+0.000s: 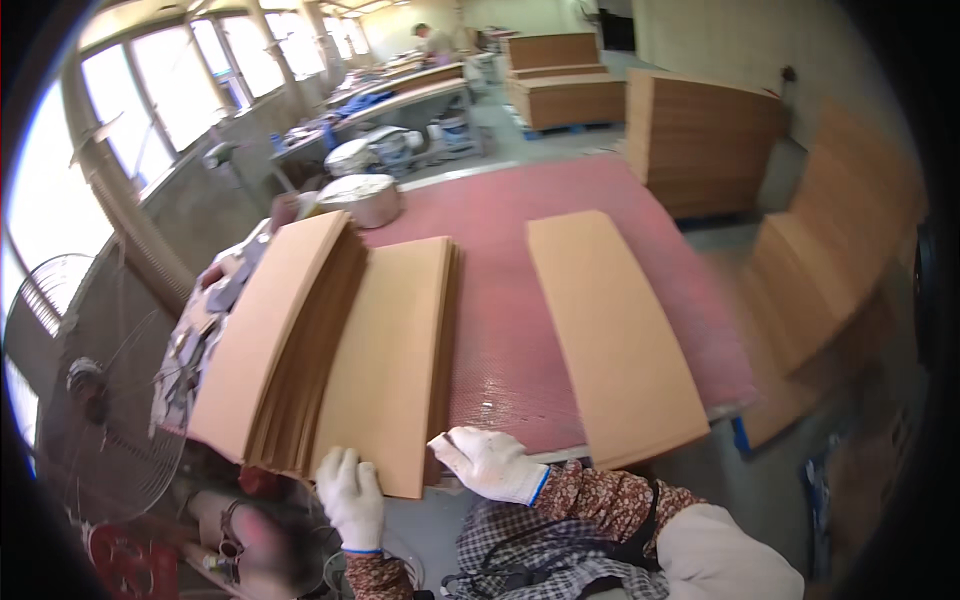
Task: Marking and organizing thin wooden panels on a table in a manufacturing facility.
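My left hand (pixel 350 500), in a white glove, lies with fingers stretched out at the near left corner of a stack of tan boards (pixel 385 350). My right hand (pixel 490 465), gloved too, is at the near right edge of the same stack, fingers pointing left and slightly apart; whether they press on the boards cannot be made out. Left of it a taller, tilted stack of long boards (pixel 270 330) fans out along its side. To the right a separate board (pixel 610 340) lies on the red tabletop (pixel 500 300), its near end over the table's edge.
A tape-like round roll (pixel 365 200) stands at the table's far left corner, near grey scraps (pixel 230 285). Board stacks (pixel 700 140) stand beyond the right side, with blurred boards (pixel 830 250) nearer. A fan (pixel 100 430) is at left. Far off, a person (pixel 433 42) is at a bench.
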Demonstrator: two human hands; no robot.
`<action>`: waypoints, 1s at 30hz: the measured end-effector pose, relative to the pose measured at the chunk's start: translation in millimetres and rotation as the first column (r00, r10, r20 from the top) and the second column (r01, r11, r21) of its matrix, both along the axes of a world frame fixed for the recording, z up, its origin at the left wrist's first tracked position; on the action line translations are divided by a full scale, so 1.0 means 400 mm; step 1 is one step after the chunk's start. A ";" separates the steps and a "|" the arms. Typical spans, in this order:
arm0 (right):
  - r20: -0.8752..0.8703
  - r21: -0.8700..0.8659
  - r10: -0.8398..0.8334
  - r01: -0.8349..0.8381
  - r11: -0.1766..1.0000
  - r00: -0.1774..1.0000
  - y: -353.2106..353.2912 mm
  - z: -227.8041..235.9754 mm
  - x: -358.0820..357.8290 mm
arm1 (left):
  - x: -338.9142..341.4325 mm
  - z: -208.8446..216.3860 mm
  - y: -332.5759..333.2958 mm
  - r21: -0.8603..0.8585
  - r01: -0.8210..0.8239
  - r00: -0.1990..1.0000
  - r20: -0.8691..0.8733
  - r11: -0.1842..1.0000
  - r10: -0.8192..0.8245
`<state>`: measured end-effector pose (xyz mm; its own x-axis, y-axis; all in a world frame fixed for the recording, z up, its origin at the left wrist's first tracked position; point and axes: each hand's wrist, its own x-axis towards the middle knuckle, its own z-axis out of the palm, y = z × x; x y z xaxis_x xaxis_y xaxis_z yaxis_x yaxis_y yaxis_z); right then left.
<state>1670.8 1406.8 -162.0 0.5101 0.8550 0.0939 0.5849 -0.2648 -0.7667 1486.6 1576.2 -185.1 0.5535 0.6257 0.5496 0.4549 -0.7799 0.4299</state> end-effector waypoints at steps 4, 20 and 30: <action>0.447 -0.019 0.111 -0.115 0.993 0.887 -0.189 0.055 0.016 | 0.032 0.044 -0.104 -0.257 0.083 0.993 0.100 0.963 -0.059; 0.551 0.009 -0.667 0.796 0.605 0.501 -0.758 0.062 0.052 | 0.591 -0.012 -0.383 -0.701 0.584 0.795 0.391 0.410 -0.464; 0.598 0.047 -0.668 0.813 0.581 0.443 -0.732 0.121 0.132 | 0.698 -0.067 -0.469 -0.538 0.545 0.826 0.215 0.643 -0.520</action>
